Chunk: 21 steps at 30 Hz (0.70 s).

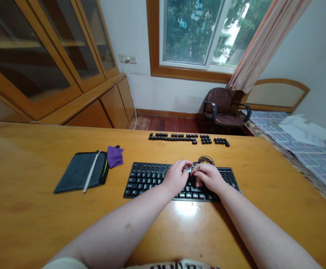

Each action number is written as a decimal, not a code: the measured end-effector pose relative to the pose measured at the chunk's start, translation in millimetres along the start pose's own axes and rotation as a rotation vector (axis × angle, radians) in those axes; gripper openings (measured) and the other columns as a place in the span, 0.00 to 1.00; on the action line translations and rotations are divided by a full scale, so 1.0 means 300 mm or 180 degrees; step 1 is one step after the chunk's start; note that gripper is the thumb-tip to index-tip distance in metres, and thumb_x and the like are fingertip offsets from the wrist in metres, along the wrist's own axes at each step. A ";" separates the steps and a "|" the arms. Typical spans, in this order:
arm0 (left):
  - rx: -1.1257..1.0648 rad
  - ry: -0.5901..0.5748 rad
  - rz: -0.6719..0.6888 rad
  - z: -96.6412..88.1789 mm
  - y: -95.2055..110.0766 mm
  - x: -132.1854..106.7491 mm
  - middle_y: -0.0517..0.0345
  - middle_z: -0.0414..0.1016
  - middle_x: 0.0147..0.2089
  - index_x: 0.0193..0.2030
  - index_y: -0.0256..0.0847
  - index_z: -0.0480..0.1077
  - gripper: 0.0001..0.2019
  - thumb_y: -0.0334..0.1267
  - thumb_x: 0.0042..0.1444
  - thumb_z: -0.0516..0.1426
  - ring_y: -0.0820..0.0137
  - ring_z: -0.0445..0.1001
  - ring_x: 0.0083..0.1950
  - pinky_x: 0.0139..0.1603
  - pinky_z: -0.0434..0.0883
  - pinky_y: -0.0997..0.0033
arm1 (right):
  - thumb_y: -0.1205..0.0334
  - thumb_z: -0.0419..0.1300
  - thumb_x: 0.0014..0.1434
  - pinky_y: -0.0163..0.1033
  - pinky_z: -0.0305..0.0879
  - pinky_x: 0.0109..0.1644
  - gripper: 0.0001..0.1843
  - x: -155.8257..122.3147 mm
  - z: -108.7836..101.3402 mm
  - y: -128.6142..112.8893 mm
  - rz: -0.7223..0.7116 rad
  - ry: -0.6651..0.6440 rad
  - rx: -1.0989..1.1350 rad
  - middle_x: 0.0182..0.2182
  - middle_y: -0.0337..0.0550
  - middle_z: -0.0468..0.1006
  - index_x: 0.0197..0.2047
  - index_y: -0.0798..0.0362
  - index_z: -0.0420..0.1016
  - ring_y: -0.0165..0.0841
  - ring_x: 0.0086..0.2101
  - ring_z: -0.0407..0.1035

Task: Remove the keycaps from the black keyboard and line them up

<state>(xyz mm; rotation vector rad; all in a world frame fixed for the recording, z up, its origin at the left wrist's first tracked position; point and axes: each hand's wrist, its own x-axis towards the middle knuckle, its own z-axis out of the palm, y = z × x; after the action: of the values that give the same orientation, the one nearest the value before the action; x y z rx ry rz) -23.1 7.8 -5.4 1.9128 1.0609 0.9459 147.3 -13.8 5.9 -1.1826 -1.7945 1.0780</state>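
A black keyboard (148, 182) lies on the desk in front of me, with several keys gone from its upper rows. My left hand (178, 175) is above its middle, fingers curled in a pinch around a small pale thing (189, 170) whose kind I cannot make out. My right hand (207, 176) meets it from the other side, its fingertips closed at the same pale piece. What lies under both hands on the keyboard is hidden. Behind the keyboard sits a coiled black cable (206, 160).
Loose black keycaps (176, 137) stand in rows near the desk's (53, 231) far edge. To the left are a dark grey zip pouch (77, 172), a long pale stick-like tool (91, 172) on it, and a purple cloth (114, 157). A chair (220, 106) stands beyond the desk.
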 end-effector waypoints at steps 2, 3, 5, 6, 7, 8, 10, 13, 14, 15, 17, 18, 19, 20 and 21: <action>0.0066 -0.0028 0.0027 -0.001 0.000 0.001 0.56 0.74 0.43 0.44 0.40 0.69 0.17 0.25 0.49 0.48 0.69 0.71 0.45 0.50 0.68 0.68 | 0.54 0.56 0.57 0.32 0.65 0.19 0.12 -0.003 0.005 0.006 0.0013 0.0015 0.0387 0.21 0.36 0.70 0.31 0.54 0.71 0.27 0.16 0.68; 0.0131 -0.0067 0.0052 -0.001 0.001 0.001 0.56 0.74 0.44 0.44 0.41 0.69 0.17 0.25 0.49 0.48 0.69 0.71 0.46 0.50 0.67 0.68 | 0.53 0.57 0.56 0.32 0.65 0.19 0.12 -0.004 0.009 0.010 -0.0002 0.0062 0.0505 0.23 0.37 0.71 0.31 0.54 0.71 0.27 0.17 0.68; 0.0367 -0.0231 0.0137 -0.003 0.007 0.001 0.57 0.74 0.45 0.44 0.42 0.69 0.17 0.25 0.49 0.49 0.67 0.71 0.47 0.51 0.67 0.66 | 0.53 0.60 0.53 0.32 0.65 0.19 0.12 -0.005 0.015 0.018 -0.0024 0.0185 0.0551 0.26 0.38 0.71 0.31 0.54 0.70 0.27 0.17 0.68; 0.0534 -0.0357 0.0210 -0.003 0.011 0.000 0.57 0.75 0.44 0.44 0.43 0.69 0.16 0.26 0.49 0.50 0.66 0.71 0.47 0.51 0.66 0.65 | 0.53 0.62 0.52 0.32 0.65 0.18 0.12 -0.005 0.018 0.023 -0.0017 0.0249 0.0503 0.27 0.39 0.71 0.30 0.54 0.70 0.27 0.17 0.68; 0.0711 -0.0490 0.0296 -0.003 0.016 -0.001 0.56 0.75 0.43 0.43 0.43 0.70 0.15 0.28 0.49 0.51 0.64 0.71 0.46 0.51 0.66 0.63 | 0.53 0.62 0.51 0.32 0.64 0.18 0.12 -0.005 0.020 0.026 -0.0004 0.0317 0.0419 0.27 0.39 0.72 0.29 0.54 0.70 0.27 0.16 0.68; 0.0877 -0.0601 0.0383 -0.002 0.020 -0.003 0.56 0.75 0.43 0.43 0.43 0.70 0.14 0.30 0.48 0.53 0.63 0.71 0.46 0.51 0.66 0.61 | 0.53 0.62 0.51 0.32 0.64 0.18 0.12 -0.005 0.021 0.028 0.0007 0.0392 0.0305 0.26 0.39 0.72 0.29 0.53 0.69 0.27 0.16 0.67; 0.1104 -0.0703 0.0506 0.002 0.026 -0.006 0.53 0.75 0.43 0.44 0.42 0.70 0.15 0.33 0.48 0.55 0.60 0.70 0.47 0.52 0.65 0.59 | 0.53 0.61 0.52 0.33 0.65 0.20 0.12 -0.002 0.022 0.027 -0.0048 0.0540 -0.0052 0.24 0.39 0.73 0.28 0.53 0.69 0.27 0.17 0.67; 0.1236 -0.0623 0.0502 0.010 0.022 -0.008 0.52 0.73 0.50 0.48 0.42 0.69 0.18 0.36 0.48 0.57 0.59 0.66 0.53 0.57 0.61 0.57 | 0.55 0.61 0.53 0.36 0.67 0.30 0.10 0.005 0.020 0.015 -0.0363 0.0562 -0.0813 0.25 0.41 0.74 0.26 0.52 0.70 0.31 0.25 0.70; 0.1263 -0.0614 0.0479 0.012 0.019 -0.008 0.52 0.72 0.52 0.48 0.42 0.70 0.17 0.36 0.49 0.57 0.59 0.65 0.55 0.58 0.60 0.56 | 0.56 0.60 0.53 0.37 0.67 0.33 0.09 0.008 0.019 0.010 -0.0455 0.0498 -0.1015 0.25 0.41 0.75 0.26 0.52 0.71 0.32 0.27 0.70; 0.1290 -0.0621 0.0461 0.014 0.015 -0.007 0.52 0.71 0.53 0.48 0.42 0.70 0.17 0.37 0.49 0.57 0.59 0.65 0.56 0.59 0.59 0.56 | 0.58 0.59 0.54 0.38 0.67 0.35 0.09 0.010 0.019 0.007 -0.0509 0.0407 -0.1154 0.25 0.41 0.75 0.26 0.52 0.70 0.32 0.28 0.70; 0.1330 -0.0663 0.0454 0.014 0.010 -0.005 0.51 0.71 0.53 0.48 0.42 0.70 0.17 0.37 0.50 0.57 0.59 0.66 0.55 0.59 0.59 0.56 | 0.60 0.56 0.57 0.37 0.66 0.36 0.09 0.013 0.019 0.003 -0.0519 0.0232 -0.1268 0.24 0.40 0.74 0.26 0.52 0.70 0.31 0.28 0.69; 0.1344 -0.0677 0.0464 0.014 0.008 -0.004 0.51 0.72 0.52 0.49 0.41 0.70 0.17 0.38 0.50 0.57 0.59 0.66 0.55 0.58 0.60 0.57 | 0.61 0.54 0.57 0.36 0.65 0.35 0.10 0.013 0.019 0.002 -0.0512 0.0173 -0.1286 0.24 0.40 0.74 0.26 0.52 0.69 0.30 0.27 0.69; 0.1353 -0.0686 0.0481 0.014 0.007 -0.003 0.50 0.72 0.52 0.49 0.41 0.70 0.18 0.38 0.50 0.57 0.59 0.67 0.54 0.58 0.60 0.57 | 0.62 0.53 0.58 0.35 0.65 0.34 0.10 0.012 0.019 0.003 -0.0513 0.0136 -0.1295 0.24 0.40 0.74 0.26 0.52 0.69 0.30 0.27 0.68; 0.1359 -0.0686 0.0498 0.013 0.007 -0.003 0.50 0.72 0.52 0.49 0.41 0.70 0.18 0.39 0.51 0.57 0.59 0.67 0.55 0.58 0.60 0.57 | 0.63 0.53 0.58 0.35 0.64 0.34 0.10 0.010 0.019 0.005 -0.0531 0.0121 -0.1295 0.24 0.40 0.73 0.26 0.52 0.68 0.30 0.27 0.68; 0.1361 -0.0684 0.0514 0.013 0.007 -0.002 0.50 0.72 0.52 0.49 0.41 0.70 0.18 0.40 0.51 0.57 0.59 0.67 0.55 0.58 0.60 0.57 | 0.63 0.53 0.58 0.35 0.64 0.33 0.10 0.008 0.020 0.007 -0.0555 0.0123 -0.1289 0.24 0.40 0.73 0.26 0.52 0.68 0.30 0.27 0.68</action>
<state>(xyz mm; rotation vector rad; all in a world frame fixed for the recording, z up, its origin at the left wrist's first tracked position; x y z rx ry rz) -19.3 5.4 -5.6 2.4190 1.0521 0.6096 142.0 -12.5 1.9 -1.2362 -2.1035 0.6032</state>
